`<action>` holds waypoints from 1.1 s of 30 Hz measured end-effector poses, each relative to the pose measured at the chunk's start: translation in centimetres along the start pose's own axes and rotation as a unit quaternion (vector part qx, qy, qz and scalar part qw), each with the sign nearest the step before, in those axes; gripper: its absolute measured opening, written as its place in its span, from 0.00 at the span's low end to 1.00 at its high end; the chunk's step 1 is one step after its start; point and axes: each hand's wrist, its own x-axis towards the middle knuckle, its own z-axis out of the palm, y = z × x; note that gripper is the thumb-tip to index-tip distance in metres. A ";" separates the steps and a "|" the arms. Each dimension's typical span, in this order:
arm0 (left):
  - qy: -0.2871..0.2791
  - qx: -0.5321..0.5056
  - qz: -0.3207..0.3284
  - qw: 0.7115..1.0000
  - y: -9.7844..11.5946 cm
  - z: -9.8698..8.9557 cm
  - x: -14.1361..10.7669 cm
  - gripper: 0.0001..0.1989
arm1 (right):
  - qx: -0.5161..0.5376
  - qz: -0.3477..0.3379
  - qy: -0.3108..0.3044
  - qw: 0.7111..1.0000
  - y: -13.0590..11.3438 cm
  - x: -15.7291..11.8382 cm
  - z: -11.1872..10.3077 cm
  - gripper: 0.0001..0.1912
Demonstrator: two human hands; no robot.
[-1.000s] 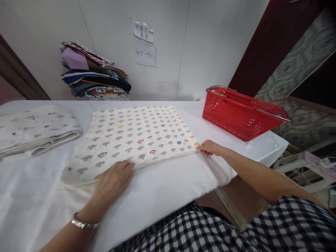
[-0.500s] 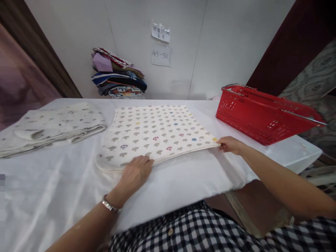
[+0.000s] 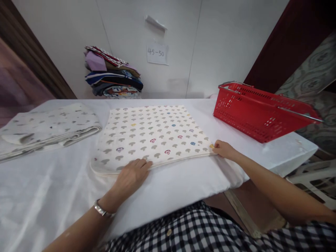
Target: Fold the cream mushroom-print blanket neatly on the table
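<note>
A folded white cloth with a mushroom print (image 3: 154, 131) lies flat on the table in front of me, its layered edge toward me. My left hand (image 3: 134, 174) is closed at this near edge, left of its middle, fingers curled over the cloth and the thumb side hidden. At the near right corner, my right hand (image 3: 223, 149) pinches the cloth between thumb and fingers. To the left lies another folded white cloth (image 3: 52, 120) with a small grey pattern, apart from both hands.
A red plastic basket (image 3: 252, 113) stands at the right on the white-covered table (image 3: 168, 185). Behind the table's far edge is a stack of folded fabrics (image 3: 112, 75) against the wall. A paper sign reading 45-50 (image 3: 157, 54) hangs there. The table's front edge runs close to my body.
The view has shifted slightly. My right hand keeps hold at the corner, which now lies lower against the table. The upper paper on the wall has curled up. My left hand stays at the near edge.
</note>
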 end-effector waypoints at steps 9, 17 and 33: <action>-0.014 -0.021 0.002 1.000 1.0 -0.7 1.1 0.08 | -0.142 -0.443 0.105 0.879 -1.5 -3.1 1.5 0.13; -0.061 -0.084 -0.016 0.994 4.1 -0.7 5.1 0.11 | -0.119 -0.483 0.090 0.863 -2.4 -1.7 2.8 0.14; -0.012 -0.012 -0.024 1.000 4.6 1.3 5.6 0.12 | -0.195 -0.501 0.107 0.836 -1.4 -0.6 3.6 0.13</action>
